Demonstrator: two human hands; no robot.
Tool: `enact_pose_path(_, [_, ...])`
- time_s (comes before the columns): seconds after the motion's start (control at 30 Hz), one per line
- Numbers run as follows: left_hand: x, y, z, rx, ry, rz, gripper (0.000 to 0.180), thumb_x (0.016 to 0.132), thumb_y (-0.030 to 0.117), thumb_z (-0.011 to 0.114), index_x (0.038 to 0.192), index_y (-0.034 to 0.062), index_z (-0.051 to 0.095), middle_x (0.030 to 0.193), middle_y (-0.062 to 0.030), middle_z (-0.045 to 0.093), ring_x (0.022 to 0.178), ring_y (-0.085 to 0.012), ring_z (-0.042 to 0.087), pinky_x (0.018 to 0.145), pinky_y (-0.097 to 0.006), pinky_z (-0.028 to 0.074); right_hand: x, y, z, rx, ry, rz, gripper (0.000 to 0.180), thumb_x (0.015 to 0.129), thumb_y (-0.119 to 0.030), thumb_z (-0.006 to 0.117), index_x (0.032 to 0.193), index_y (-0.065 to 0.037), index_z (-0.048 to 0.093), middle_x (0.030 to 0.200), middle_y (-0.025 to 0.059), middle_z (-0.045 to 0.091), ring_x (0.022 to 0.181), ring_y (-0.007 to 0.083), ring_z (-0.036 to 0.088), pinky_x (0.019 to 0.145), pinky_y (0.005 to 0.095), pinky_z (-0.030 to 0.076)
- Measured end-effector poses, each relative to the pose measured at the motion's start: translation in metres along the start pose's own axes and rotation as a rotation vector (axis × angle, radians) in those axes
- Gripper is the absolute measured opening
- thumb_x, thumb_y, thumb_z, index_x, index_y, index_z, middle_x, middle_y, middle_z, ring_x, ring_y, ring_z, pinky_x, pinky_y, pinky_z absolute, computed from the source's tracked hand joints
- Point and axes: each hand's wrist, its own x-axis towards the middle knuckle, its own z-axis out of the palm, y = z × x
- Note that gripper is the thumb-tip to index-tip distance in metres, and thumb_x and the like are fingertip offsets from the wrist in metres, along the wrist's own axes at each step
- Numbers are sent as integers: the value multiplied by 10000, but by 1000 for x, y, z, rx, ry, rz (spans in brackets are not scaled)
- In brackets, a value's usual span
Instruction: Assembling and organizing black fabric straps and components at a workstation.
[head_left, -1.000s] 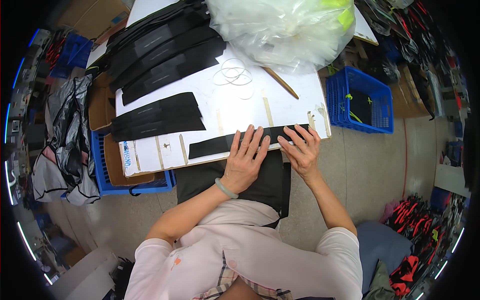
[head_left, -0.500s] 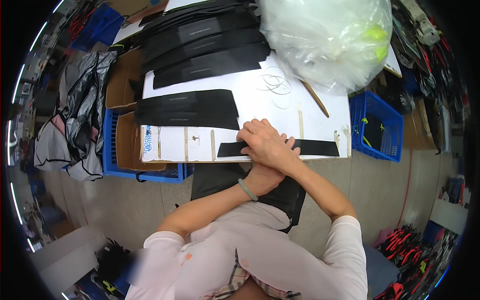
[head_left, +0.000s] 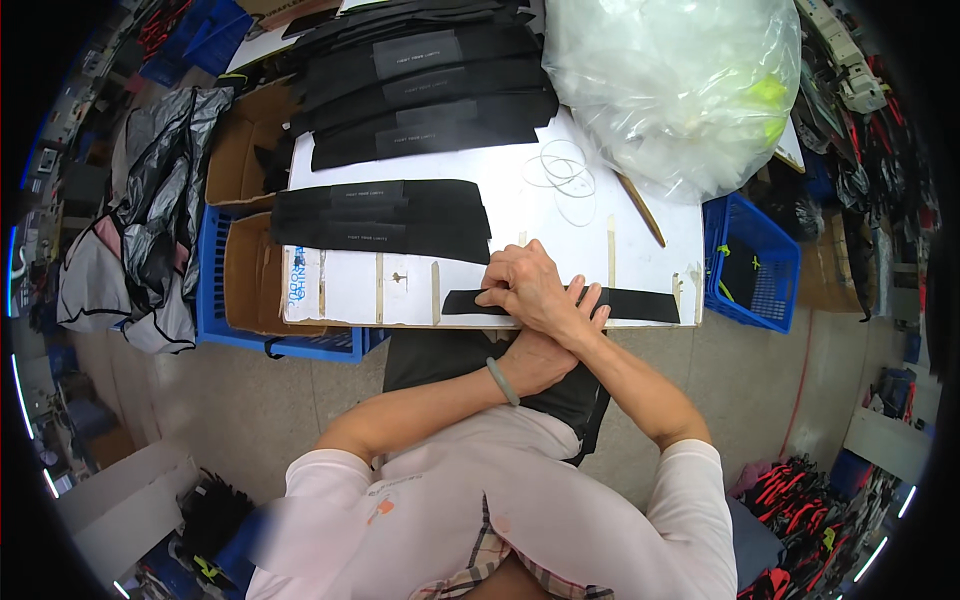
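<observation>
Strip: a long black fabric strip (head_left: 640, 303) lies flat along the near edge of the white desk (head_left: 520, 215), its left end at about the middle of the desk and its right end close to the right corner.
Right hand: right hand (head_left: 525, 288) crosses over the left forearm and presses palm-down on the left part of the strip, fingers spread flat, clasping nothing.
Left hand: left hand (head_left: 560, 335) lies mostly under the right wrist, at the desk's near edge; only fingertips show on the strip, and I cannot tell whether its grip is closed or flat.
Wrist: a pale green bangle (head_left: 502, 381) sits on the left forearm, below the desk edge.
Near edge: pale wooden slats (head_left: 611, 250) run across the desk toward the near edge, one on each side of the hands.
Open room: bare white surface lies left of the hands and behind them.
Behind: a stack of wide black bands (head_left: 385, 218) lies left of centre, well apart from the strip; loose rubber bands (head_left: 565, 175) lie in the middle.
Far side: a large clear plastic bag (head_left: 670, 85) fills the far right corner.
Right of desk: a blue plastic crate (head_left: 755, 265) stands just beside the desk's right edge.
Left of desk: an open cardboard box (head_left: 250, 275) sits in a blue crate against the left edge.
</observation>
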Motion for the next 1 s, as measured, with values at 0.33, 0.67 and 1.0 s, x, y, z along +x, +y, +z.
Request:
enact_pose_path(0.33, [5,-3,-2,-11,1,-1,518,919,187,430,1414,35,406,1497,-210,345,1404,-389,297,1126,-554,214,7,-1,-1,11,-17,46,175,660,-190,782,651,-62,663,644,29,596,676,199,544,722,337,350])
enact_pose_path(0.67, [3,-3,-31,-75,162,133,300,851,145,537,1116,9,579,1040,-179,568,987,-324,552,861,-431,438,-5,-39,-92,508,152,253,118,814,-53,688,905,22,697,835,62,665,785,122,611,732,254,481])
enact_pose_path(1.0, [-61,-164,-149,358,262,-120,415,782,-5,599,1196,12,608,1257,-192,582,1234,-377,507,1071,-522,358,69,-32,-106,175,295,32,121,817,-76,691,917,-13,715,878,92,689,815,202,632,728,302,484])
